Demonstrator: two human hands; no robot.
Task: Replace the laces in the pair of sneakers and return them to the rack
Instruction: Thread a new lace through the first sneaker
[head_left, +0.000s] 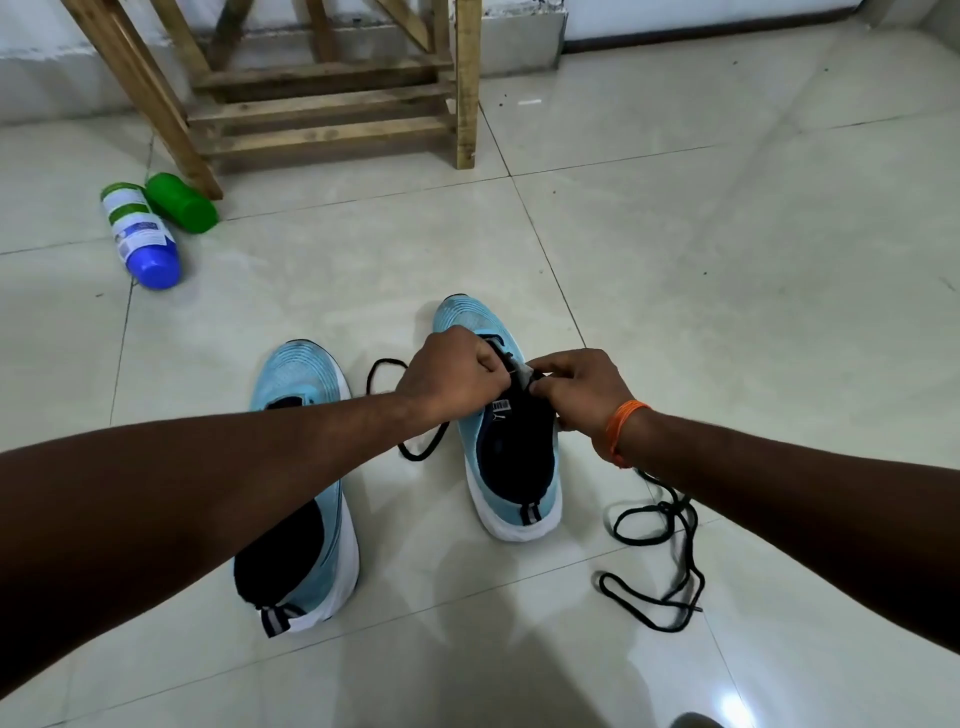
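Two light-blue sneakers with white soles stand on the tiled floor, toes pointing away from me. My forearm partly covers the left sneaker (301, 379). Over the lace area of the right sneaker (514, 467), my left hand (452, 379) and my right hand (582, 389) meet, both with curled fingers pinching a black lace. That black lace (382, 374) loops out on the floor to the left of the shoe. A second black lace (660, 566) lies loose in coils on the floor at the right, beneath my right forearm.
A wooden rack (322, 104) stands at the back against the wall. Two bottles lie on the floor at its left foot: a green one (182, 202) and a white one with a blue cap (140, 234). An orange band circles my right wrist (623, 431).
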